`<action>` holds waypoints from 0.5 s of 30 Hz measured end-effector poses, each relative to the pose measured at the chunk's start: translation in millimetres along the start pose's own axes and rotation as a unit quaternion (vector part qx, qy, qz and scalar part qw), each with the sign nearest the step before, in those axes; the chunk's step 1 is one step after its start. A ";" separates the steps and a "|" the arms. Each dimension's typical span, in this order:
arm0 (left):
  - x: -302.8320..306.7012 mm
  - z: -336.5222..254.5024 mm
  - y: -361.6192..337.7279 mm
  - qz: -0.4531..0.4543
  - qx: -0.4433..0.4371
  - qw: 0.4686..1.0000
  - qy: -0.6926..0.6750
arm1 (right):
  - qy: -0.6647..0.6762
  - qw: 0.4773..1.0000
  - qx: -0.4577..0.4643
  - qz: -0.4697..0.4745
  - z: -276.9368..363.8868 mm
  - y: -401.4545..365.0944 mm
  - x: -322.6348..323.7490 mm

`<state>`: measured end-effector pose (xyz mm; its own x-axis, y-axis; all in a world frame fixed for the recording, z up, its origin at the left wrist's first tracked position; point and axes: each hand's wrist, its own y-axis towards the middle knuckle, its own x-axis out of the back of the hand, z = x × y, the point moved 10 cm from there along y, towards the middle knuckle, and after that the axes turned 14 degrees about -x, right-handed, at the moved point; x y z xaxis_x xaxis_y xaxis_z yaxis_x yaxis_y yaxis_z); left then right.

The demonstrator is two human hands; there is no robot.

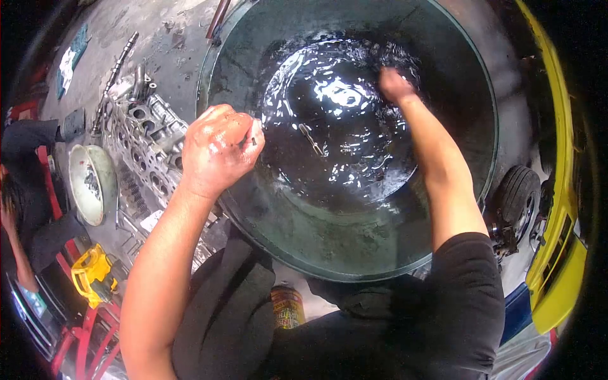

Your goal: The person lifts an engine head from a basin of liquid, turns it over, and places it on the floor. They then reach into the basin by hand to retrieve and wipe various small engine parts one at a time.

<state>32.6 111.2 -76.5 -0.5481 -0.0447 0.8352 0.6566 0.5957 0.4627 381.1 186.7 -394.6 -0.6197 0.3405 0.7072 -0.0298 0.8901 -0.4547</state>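
Note:
A wide dark green basin (354, 253) holds dark, rippling liquid (342, 152). My left hand (221, 149), wet and closed, is raised over the basin's left rim; a small dark bit shows by its thumb, too small to name. On the far right side of the liquid is my right hand (398, 84), partly smeared by motion, its fingers not clear. Between the hands, a slim metal part (311, 139) shows in the liquid, touched by neither.
Left of the basin lie a metal engine head (149, 142), a camshaft (117, 73) and a pale bowl (93, 183) with small parts. Another person's arm (19, 240) shows at far left, near a yellow case (93, 272). A wheel (518, 196) stands at right; a can (287, 306) is below.

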 end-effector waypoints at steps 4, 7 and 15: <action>1.6 0.0 -1.1 -0.005 0.005 1.000 0.005 | 0.330 0.913 -0.195 0.137 -48.2 -51.0 -54.4; 1.0 -1.9 -0.4 0.001 0.007 1.000 0.012 | 0.314 0.869 -0.252 0.286 -50.9 -98.1 -69.3; -3.1 -0.2 -3.9 0.044 0.034 0.998 0.037 | 0.262 0.894 -0.279 0.231 11.8 -220.9 -56.8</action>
<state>31.9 108.9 -80.9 -0.4485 -0.0471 0.8926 0.6622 0.6532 0.3672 413.5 -32.8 -340.7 -0.0070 0.6754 0.7374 0.6211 0.5809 -0.5262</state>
